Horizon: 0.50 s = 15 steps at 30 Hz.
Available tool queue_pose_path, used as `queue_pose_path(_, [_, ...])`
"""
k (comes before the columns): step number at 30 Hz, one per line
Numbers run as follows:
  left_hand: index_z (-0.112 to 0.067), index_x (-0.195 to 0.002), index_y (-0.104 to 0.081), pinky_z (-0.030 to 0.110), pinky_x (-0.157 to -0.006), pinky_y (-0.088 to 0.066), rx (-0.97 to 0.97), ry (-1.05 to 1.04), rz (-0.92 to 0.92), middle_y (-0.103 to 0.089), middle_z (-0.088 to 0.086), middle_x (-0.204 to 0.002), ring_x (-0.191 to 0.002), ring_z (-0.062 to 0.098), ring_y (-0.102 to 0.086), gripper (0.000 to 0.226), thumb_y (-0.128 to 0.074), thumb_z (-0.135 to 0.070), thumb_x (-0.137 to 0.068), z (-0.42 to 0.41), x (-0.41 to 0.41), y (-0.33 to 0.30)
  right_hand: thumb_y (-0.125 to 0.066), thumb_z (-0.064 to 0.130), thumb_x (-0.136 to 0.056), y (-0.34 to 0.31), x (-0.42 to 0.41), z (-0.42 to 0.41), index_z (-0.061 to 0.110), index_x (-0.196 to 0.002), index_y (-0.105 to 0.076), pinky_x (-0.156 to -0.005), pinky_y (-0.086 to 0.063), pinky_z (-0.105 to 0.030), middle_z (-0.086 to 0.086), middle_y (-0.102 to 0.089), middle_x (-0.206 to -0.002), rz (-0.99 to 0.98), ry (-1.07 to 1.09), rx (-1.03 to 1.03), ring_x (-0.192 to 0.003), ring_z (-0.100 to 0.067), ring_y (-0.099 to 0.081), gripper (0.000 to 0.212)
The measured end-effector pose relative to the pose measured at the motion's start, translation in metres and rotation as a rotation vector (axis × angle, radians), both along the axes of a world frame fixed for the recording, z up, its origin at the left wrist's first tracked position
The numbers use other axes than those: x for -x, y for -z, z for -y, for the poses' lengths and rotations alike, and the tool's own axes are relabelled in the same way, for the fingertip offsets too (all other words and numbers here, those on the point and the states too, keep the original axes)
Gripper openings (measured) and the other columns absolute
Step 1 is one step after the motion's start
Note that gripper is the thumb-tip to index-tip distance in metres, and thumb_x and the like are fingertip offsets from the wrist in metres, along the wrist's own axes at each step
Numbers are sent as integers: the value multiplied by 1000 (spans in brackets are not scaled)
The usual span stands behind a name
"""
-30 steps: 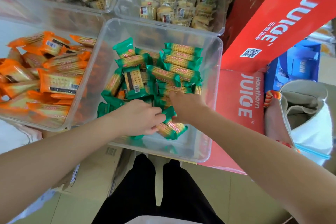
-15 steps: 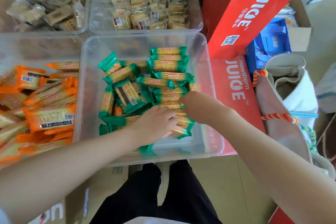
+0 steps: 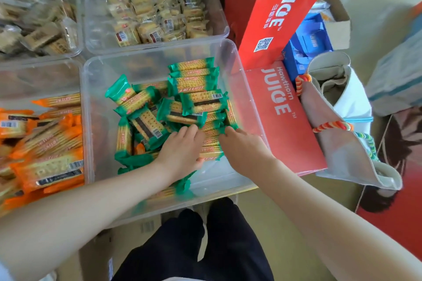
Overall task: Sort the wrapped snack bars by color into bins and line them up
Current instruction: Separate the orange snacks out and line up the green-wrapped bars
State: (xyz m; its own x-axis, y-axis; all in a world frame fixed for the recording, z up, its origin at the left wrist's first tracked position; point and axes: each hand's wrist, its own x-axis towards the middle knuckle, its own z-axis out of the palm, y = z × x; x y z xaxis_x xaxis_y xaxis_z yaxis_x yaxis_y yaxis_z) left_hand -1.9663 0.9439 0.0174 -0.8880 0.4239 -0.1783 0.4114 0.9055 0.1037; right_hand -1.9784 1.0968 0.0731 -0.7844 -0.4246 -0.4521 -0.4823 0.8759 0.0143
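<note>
A clear bin [image 3: 96, 98] in the middle holds several green-wrapped bars. Along its right side a row of green bars [image 3: 194, 80] stands on edge; loose green bars [image 3: 146, 123] lie jumbled to the left. My left hand [image 3: 182, 150] rests against the left ends of the row's near bars [image 3: 211, 143], fingers reaching toward a flat green pack [image 3: 180, 116]. My right hand [image 3: 242, 146] presses the right ends of the same bars, fingertips on a wrapper end. One orange bar [image 3: 140, 148] peeks out among the green ones.
Left of the green bin stands a clear bin [image 3: 41, 64] heaped with orange bars [image 3: 45, 143]. Two bins of beige bars [image 3: 155, 18] sit behind. Red juice cartons [image 3: 285, 116] crowd the right side, with a canvas bag [image 3: 338, 134] and blue boxes [image 3: 308, 45] beyond.
Both hands slid a little farther along the row of green bars. Two green packs now lie flat on top of the pile just beyond my fingers. The view has shifted.
</note>
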Motion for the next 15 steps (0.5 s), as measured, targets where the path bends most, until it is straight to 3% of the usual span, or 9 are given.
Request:
queue_pose_path(2, [-6, -96, -59, 31, -59, -47, 5, 0, -48, -56, 8, -89, -75, 24, -57, 56, -80, -43, -59, 0, -3, 9, -44, -1, -90, -1, 5, 1, 8, -121, -43, -67, -43, -33, -9, -47, -120, -28, 63, 42, -106, -27, -52, 32])
queue_pose_path(4, [-5, -91, -57, 32, -57, -46, 19, -18, -94, -57, 9, -85, -72, 25, -57, 63, -83, -47, -52, -6, -6, 15, -43, -1, -90, -5, 12, 5, 7, -120, -42, -70, -47, -34, -10, -47, -120, -69, 105, 73, -107, -28, -52, 31])
queue_pose_path(8, [-6, -111, -46, 39, -77, -50, 62, -23, -146, -62, 14, -111, -95, 32, -61, 88, -81, -56, -47, -16, -3, 20, -41, -2, -92, -8, 30, 15, 4, -119, -49, -80, -49, -36, -12, -50, -120, -103, 122, 49, -111, -28, -51, 28])
queue_pose_path(11, [-1, -126, -46, 47, -94, -45, 65, -56, -92, -58, 18, -122, -110, 36, -57, 104, -80, -58, -45, -10, 0, 17, -39, 3, -94, 5, 39, 16, 3, -122, -51, -87, -46, -35, -14, -50, -126, -80, 22, -129, -116, -29, -48, 31])
queue_pose_path(13, [-2, -131, -46, 49, -99, -40, 75, -59, -51, -55, 19, -126, -117, 38, -52, 103, -75, -62, -53, -3, 0, 15, -32, 10, -97, 18, 38, 14, -1, -138, -35, -102, -36, -37, -22, -35, -142, -88, -100, -305, -129, -32, -36, 42])
queue_pose_path(15, [-4, -141, -35, 48, -107, -31, 92, -53, -20, -45, 18, -138, -129, 36, -41, 101, -66, -64, -66, 4, 0, 15, -26, 17, -100, 24, 33, 10, -4, -146, -12, -113, -22, -40, -24, -14, -153, -105, -198, -439, -139, -35, -19, 53])
